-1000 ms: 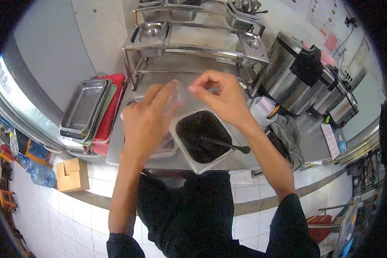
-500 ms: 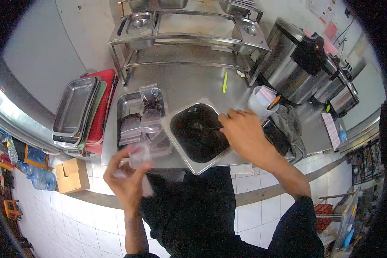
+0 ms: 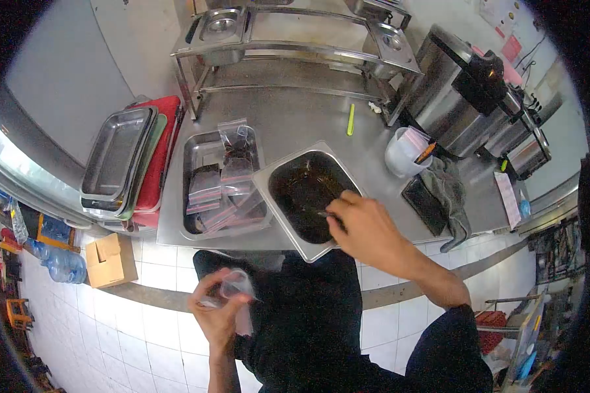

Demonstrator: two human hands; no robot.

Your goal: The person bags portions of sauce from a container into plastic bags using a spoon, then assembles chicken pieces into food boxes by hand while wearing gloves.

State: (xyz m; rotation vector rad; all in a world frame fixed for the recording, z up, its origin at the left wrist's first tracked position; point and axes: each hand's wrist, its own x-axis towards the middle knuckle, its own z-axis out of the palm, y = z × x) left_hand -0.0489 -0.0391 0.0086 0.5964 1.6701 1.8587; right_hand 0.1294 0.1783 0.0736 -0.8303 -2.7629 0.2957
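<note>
My left hand (image 3: 221, 308) grips a clear plastic bag (image 3: 237, 284) in front of my dark apron, near the bench's front edge. The bag's mouth is spread into a round opening. My right hand (image 3: 367, 229) reaches over the steel pan (image 3: 306, 255), closed around a thin utensil (image 3: 321, 213) whose lower end is lost in the dark contents. Dark brown liquid or sauce (image 3: 301, 190) fills part of this pan, which sits turned at an angle near the bench's front edge. Left of it, a steel tray (image 3: 189, 147) carries several zip bags (image 3: 236, 171) of dark contents.
Stacked trays (image 3: 115, 157) and a red board (image 3: 166, 150) lean at the left. A steel rack (image 3: 295, 47) stands at the back. Rightward are a white tub (image 3: 400, 157), a grey cloth (image 3: 444, 190) and large steel urns (image 3: 432, 85). A green strip (image 3: 351, 120) lies behind the pan.
My left hand has drawn the plastic bag down and toward my body, away from the tray. My right hand has moved slightly lower over the pan with the utensil.
</note>
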